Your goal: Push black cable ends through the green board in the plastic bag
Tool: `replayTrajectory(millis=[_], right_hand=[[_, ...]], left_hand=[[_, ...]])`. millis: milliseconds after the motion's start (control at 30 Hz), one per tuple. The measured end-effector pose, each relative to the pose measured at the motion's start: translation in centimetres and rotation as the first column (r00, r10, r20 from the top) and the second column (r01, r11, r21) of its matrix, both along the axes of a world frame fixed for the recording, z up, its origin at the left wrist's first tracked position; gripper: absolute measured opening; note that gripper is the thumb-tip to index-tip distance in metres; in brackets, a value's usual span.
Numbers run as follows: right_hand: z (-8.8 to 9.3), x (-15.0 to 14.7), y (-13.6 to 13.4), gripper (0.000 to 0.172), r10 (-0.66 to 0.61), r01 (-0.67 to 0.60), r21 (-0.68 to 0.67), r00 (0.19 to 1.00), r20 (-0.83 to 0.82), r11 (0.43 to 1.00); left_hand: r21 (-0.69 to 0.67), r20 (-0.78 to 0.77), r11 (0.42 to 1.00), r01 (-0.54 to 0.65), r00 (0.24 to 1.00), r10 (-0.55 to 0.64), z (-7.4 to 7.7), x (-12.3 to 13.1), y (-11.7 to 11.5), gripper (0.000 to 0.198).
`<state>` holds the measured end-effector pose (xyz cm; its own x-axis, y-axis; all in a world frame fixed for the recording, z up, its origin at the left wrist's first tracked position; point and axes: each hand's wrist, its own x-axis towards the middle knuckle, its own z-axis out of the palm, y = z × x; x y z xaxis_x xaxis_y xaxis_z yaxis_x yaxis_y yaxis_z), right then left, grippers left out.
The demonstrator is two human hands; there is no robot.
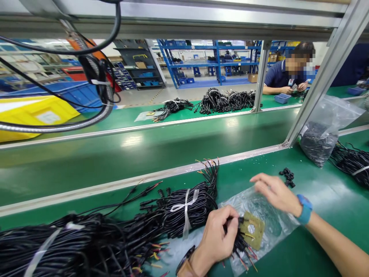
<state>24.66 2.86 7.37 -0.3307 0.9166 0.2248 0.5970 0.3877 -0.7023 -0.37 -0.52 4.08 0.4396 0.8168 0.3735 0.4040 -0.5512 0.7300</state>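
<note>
My left hand is closed around a black cable, its fingers pinching near the end by a yellowish-brown plate with a round hole. Below that hand, black cables with bare coloured wire ends fan out. The plate lies on a clear plastic bag. Over the far part of the bag my right hand is raised, fingers stretched out and holding nothing. Small black caps lie in a loose group just beyond it. A tied bundle of black cables rests left of my left hand.
More tied cables cover the left of the green bench. At right stand a bag of small black parts and another cable bundle. A metal post rises there. Across the belt, a co-worker handles something small.
</note>
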Motion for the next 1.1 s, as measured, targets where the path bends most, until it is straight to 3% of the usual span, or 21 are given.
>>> replayTrajectory(millis=[67,100,167,200,267,433,567,700,833,1000,1100], right_hand=[[0.3,2.6,1.1,0.021,-0.247,0.235,0.077,0.932,0.265,0.969],[0.2,3.9,1.6,0.017,-0.336,0.317,0.119,0.839,0.428,0.941],[-0.5,5.8,2.4,0.011,-0.381,0.407,0.137,0.613,0.692,0.903],[-1.0,6.4,2.6,0.009,-0.368,0.429,0.129,0.538,0.759,0.894],[-1.8,6.9,2.7,0.007,-0.342,0.454,0.105,0.479,0.808,0.885],[-2.2,6.2,2.6,0.017,-0.347,0.469,0.094,0.488,0.801,0.878],[-1.9,5.7,2.4,0.013,-0.373,0.470,0.125,0.483,0.792,0.874],[-1.8,5.1,2.2,0.010,-0.419,0.414,0.208,0.523,0.743,0.886],[-1.7,4.5,2.1,0.009,-0.451,0.348,0.291,0.606,0.655,0.891],[-1.3,3.5,1.9,0.018,-0.387,0.273,0.280,0.742,0.547,0.920],[-1.2,2.7,1.5,0.019,-0.352,0.233,0.290,0.802,0.482,0.928]], left_hand=[[0.140,-0.066,0.984,0.110,0.993,-0.102,0.4,-0.2,-0.3,0.028],[0.204,-0.118,0.967,0.154,0.984,-0.132,0.6,-0.3,-0.4,0.030],[0.306,-0.236,0.934,0.186,0.965,-0.115,0.6,-0.3,-0.5,0.033],[0.348,-0.287,0.921,0.176,0.955,-0.074,0.6,-0.3,-0.5,0.034],[0.406,-0.368,0.902,0.146,0.930,0.015,0.5,-0.2,-0.4,0.027],[0.507,-0.498,0.860,0.057,0.833,0.239,0.4,-0.1,0.2,0.025],[0.570,-0.568,0.804,-0.168,0.627,0.533,0.2,0.2,0.8,0.018],[0.569,-0.654,0.802,-0.180,0.493,0.574,-0.2,0.4,1.0,0.024],[0.551,-0.648,0.813,-0.187,0.517,0.559,-0.5,0.4,1.0,0.029],[0.595,-0.632,0.787,-0.164,0.510,0.584,-0.4,0.2,1.0,0.033],[0.597,-0.591,0.786,-0.158,0.577,0.564,0.0,-0.2,1.1,0.029]])
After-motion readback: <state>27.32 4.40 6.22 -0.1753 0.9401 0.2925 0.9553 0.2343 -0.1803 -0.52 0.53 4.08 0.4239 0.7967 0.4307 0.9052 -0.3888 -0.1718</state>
